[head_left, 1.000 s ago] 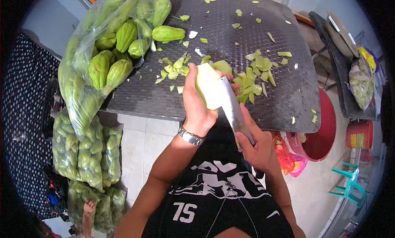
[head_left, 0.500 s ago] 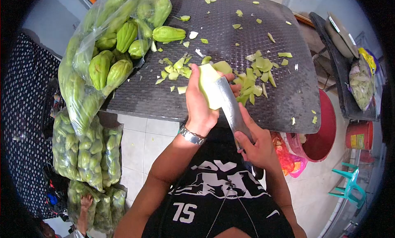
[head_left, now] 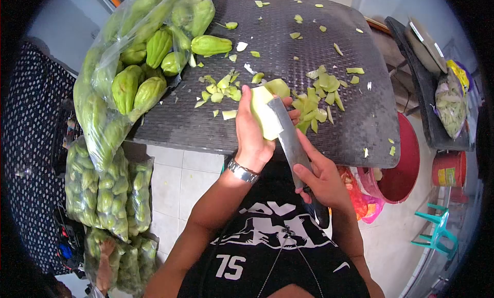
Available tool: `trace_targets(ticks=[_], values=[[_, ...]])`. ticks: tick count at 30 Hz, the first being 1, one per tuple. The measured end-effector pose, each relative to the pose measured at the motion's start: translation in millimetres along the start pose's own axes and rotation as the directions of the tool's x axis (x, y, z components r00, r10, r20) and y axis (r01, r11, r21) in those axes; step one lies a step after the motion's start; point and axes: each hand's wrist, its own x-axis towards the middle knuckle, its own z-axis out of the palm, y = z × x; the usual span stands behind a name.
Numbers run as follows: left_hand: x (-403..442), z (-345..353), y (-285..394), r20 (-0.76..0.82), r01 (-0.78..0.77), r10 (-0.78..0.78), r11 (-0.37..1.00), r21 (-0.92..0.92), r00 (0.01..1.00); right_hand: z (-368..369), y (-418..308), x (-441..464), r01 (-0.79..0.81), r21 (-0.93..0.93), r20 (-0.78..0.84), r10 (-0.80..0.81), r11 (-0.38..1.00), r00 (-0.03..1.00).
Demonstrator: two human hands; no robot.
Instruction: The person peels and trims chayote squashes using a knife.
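Observation:
A peeled, pale green chayote (head_left: 262,110) rests in my left hand (head_left: 252,138), which is wrapped round it from the left and below. My right hand (head_left: 321,179) grips the handle of a wide knife (head_left: 288,136). The blade lies against the right side of the chayote, with its tip up near my left fingertips. Beyond my hands, green peelings (head_left: 325,87) are scattered on the dark woven-pattern table (head_left: 180,123). An unpeeled chayote (head_left: 211,45) lies beside the open plastic bag (head_left: 95,118) of chayotes at the left.
Filled bags of chayotes (head_left: 98,190) stand at the lower left, where another person's hand (head_left: 107,246) touches one. Right of the table are a red tub (head_left: 404,159), a red bucket (head_left: 448,169), a green stool (head_left: 437,228) and a side table (head_left: 427,110) holding a bag.
The chayote and my left hand have shifted slightly right and down, with the knife still against the chayote. The other person's hand has moved up and left over the lower bags.

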Motion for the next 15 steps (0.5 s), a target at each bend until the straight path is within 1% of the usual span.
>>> trace_targets(ticks=[2, 5, 6, 9, 11, 12, 13, 14, 15], values=[[1, 2, 2, -0.024, 0.025, -0.026, 0.999, -0.028, 0.999, -6, 0, -3, -0.008, -0.062, 0.030, 0.010, 0.998, 0.999], [7, -12, 3, 0.079, 0.039, -0.027, 0.989, -0.145, 0.997, -10, 0, -11, 0.013, -0.131, 0.069, -0.004, 0.991, 0.998], [10, -17, 4, 0.078, 0.021, -0.008, 0.986, -0.166, 0.997, -10, -1, -16, 0.023, -0.150, 0.078, -0.011, 0.988, 0.997], [18, -25, 9, 0.071, -0.025, 0.042, 0.975, -0.222, 0.997, -14, -2, -25, -0.009, 0.115, 0.078, 0.000, 0.993, 0.997], [19, -26, 11, 0.060, -0.037, 0.053, 0.968, -0.247, 0.997, -12, -14, -30, 0.012, 0.204, 0.141, -0.041, 0.979, 0.989], [17, -24, 12, 0.097, -0.004, 0.032, 0.960, -0.281, 0.995, -11, -18, -32, 0.020, 0.249, 0.170, -0.064, 0.968, 0.983], [14, -23, 13, 0.127, 0.027, 0.010, 0.958, -0.286, 0.992, -9, -16, -32, 0.089, 0.056, 0.124, -0.095, 0.994, 0.988], [10, -19, 14, 0.157, 0.057, -0.011, 0.955, -0.290, 0.987, -5, -11, -31, 0.146, -0.142, 0.084, -0.135, 0.979, 0.987], [7, -17, 16, 0.187, 0.087, -0.032, 0.952, -0.294, 0.982, -1, -6, -29, 0.188, -0.337, 0.054, -0.180, 0.923, 0.982]])
